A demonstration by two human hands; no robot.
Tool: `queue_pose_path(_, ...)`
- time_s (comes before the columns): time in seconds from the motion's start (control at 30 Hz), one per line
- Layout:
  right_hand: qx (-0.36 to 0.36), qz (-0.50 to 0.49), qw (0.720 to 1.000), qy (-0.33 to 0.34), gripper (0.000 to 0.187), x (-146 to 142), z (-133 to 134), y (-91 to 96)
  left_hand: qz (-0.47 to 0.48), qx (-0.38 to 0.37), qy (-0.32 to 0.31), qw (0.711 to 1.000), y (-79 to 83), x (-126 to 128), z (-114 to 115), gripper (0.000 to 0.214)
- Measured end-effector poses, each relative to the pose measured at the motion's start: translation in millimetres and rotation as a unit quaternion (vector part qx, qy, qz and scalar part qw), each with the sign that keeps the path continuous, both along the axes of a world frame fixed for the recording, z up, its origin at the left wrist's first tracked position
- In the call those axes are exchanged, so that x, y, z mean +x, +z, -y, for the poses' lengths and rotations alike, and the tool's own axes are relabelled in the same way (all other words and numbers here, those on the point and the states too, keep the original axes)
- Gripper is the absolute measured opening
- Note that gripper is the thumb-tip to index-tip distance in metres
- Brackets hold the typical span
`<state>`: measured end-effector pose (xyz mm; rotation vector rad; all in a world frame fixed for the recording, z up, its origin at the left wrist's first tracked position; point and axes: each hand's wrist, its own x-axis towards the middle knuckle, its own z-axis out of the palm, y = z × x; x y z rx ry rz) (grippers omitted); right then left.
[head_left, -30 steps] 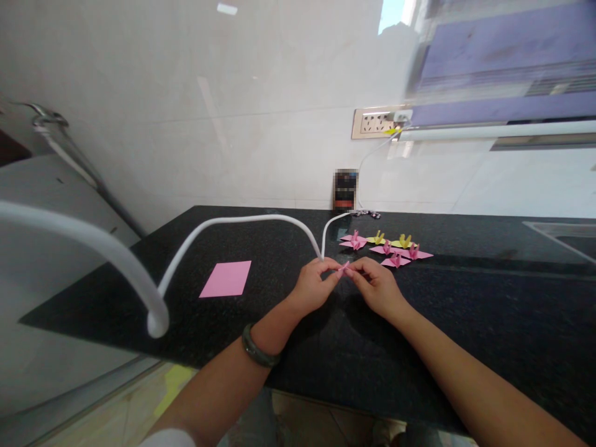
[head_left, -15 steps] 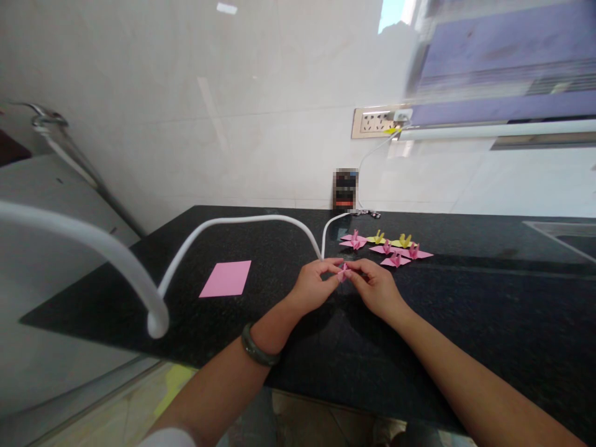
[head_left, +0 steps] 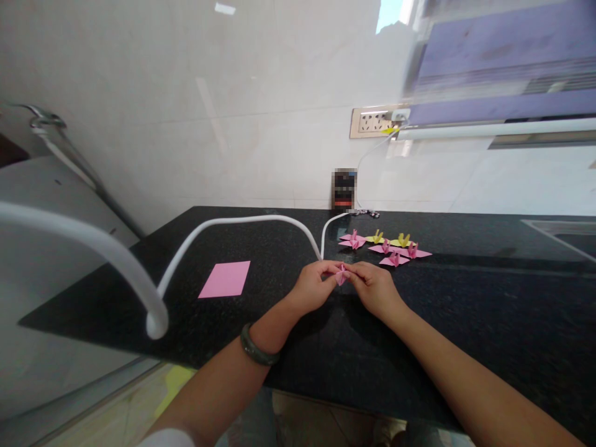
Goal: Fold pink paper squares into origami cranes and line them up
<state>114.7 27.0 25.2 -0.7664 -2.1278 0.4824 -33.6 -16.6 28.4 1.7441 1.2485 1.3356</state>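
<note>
Head view: the left hand (head_left: 313,288) and right hand (head_left: 375,288) each hold a fingertip grip on a small half-folded pink paper (head_left: 343,273) just above the table (head_left: 465,298), with several finished cranes (head_left: 386,247) just behind and one flat sheet (head_left: 225,279) unfolded at left.

Pink paper (head_left: 343,274) now bunched tighter; left hand (head_left: 313,288) and right hand (head_left: 375,288) fingertips closer together than a second ago.

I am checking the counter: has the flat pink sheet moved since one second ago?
No. The pink sheet lies at the same spot beside the white cable on the counter.
</note>
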Motion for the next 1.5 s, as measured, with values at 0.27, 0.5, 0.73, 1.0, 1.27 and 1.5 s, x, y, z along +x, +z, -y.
queue_pose_path(0.27, -0.008, -0.011, 0.999, -0.037, 0.013, -0.3, 1.6, 5.5, -0.013, 0.017, 0.079, 0.997, -2.0, -1.7, -1.5, 0.017)
queue_pose_path(0.5, -0.044, -0.016, 0.999, -0.018, 0.014, -1.8, 3.2, 5.7, 0.144, -0.084, 0.064, 0.984, -3.8, 1.3, -4.8, 0.034)
queue_pose_path(0.73, -0.082, -0.015, 0.996, -0.012, 0.014, 0.6, 3.3, 7.4, 0.137, -0.157, 0.0, 0.978, -6.1, 2.4, -2.7, 0.027)
queue_pose_path(1.0, -0.213, -0.071, 0.974, 0.041, 0.02, -2.0, -0.2, 2.0, 0.154, -0.173, -0.029, 0.972, -1.7, 3.0, -0.3, 0.025)
queue_pose_path(1.27, -0.32, -0.146, 0.925, 0.148, 0.036, -6.4, 3.1, 1.8, 0.183, -0.157, 0.021, 0.97, 1.3, 2.1, -0.7, 0.025)
queue_pose_path(1.5, -0.31, -0.151, 0.928, 0.138, 0.036, -4.1, -2.1, -0.3, 0.184, -0.139, 0.028, 0.973, -1.9, 2.8, -2.0, 0.031)
